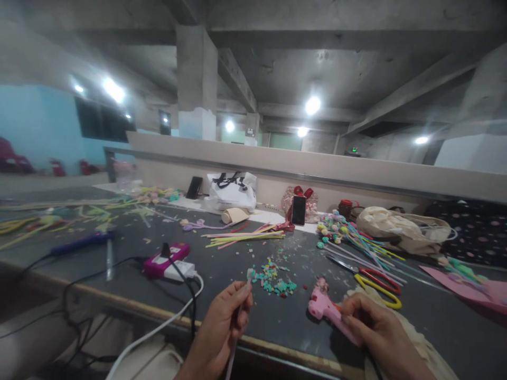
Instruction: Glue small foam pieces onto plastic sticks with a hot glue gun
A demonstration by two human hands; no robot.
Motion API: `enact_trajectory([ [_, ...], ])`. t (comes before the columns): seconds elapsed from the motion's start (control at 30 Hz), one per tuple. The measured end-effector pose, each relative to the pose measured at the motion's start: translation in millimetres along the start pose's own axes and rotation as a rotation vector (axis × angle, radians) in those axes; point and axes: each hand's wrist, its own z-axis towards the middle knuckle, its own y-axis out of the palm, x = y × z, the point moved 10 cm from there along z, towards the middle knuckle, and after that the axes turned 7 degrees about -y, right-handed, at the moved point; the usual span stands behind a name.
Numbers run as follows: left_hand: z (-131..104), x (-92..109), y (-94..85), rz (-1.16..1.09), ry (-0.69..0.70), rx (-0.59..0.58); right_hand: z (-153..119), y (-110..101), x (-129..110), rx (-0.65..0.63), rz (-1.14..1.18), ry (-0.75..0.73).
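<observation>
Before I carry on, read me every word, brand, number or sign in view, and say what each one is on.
No text reads clearly enough to quote.
White bag: bold black marks, probably lettering, creased; smaller print below is too blurred.
Pale sign on the far pillar: too small.
Green-lit sign: too small.
Pink glue gun: no lettering that I can make out.

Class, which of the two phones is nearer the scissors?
The right-hand phone, in front of the red bow; the other phone is farther off, left of the white bag.
</observation>
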Motion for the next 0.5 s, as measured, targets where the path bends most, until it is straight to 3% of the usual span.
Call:
enact_trajectory([
  [0.27,3,-6,3.1,0.005,-0.001,-0.029,12,20,9,-0.201,-0.556,-0.095],
  [0.4,2,-14,8.1,0.035,-0.035,-0.036,17,28,0,-0.212,-0.653,-0.130],
  [0.5,1,-19,11.9,0.040,-0.053,-0.046,23,18,-9,-0.150,-0.590,-0.115],
])
